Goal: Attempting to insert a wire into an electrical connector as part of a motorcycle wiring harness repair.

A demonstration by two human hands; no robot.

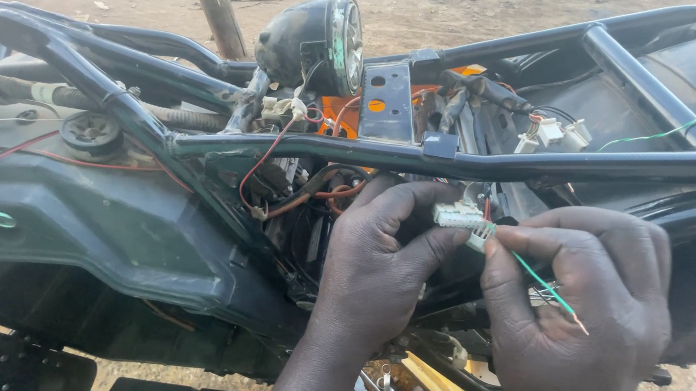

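Head view | left hand (376, 256) fingers pinching white connector (458, 215) | right hand (579, 313) fingers pinching green wire (544, 285) just beside it

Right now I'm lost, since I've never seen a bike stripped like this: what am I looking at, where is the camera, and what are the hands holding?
The camera sits on the person's head, looking down. Before them is a motorcycle's black tubular metal frame, seat off, with red wires exposed and a round black lamp above. The left hand pinches a small white plastic connector block. The right hand holds a thin green wire beside it.
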